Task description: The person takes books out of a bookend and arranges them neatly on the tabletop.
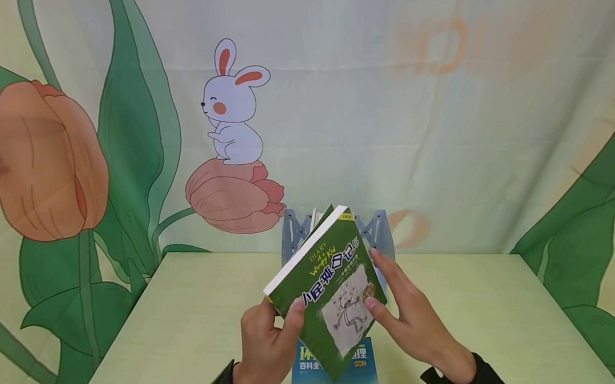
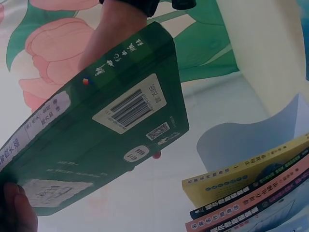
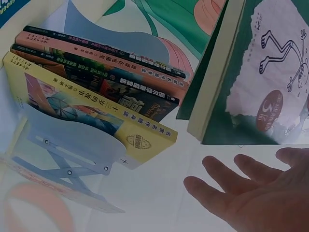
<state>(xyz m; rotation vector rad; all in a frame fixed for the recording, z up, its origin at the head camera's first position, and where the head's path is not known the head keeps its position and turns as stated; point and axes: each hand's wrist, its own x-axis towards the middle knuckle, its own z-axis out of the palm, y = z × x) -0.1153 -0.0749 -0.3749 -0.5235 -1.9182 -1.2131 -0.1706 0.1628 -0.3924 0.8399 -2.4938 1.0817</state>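
While the left-hand grip (image 1: 267,342) was clamped on the lower left edge of a green book (image 1: 329,290), thumb on its cover, the book was held tilted above a blue book (image 1: 356,383) on the desk (image 1: 194,319), apparently so its front faced upward. The right-hand grip (image 1: 417,325), fingers spread, lay by the book's right side, perhaps to steady it; whether it touched could not be told. Behind, a pale blue holder (image 3: 63,133) seemingly kept several books (image 3: 104,94) upright.
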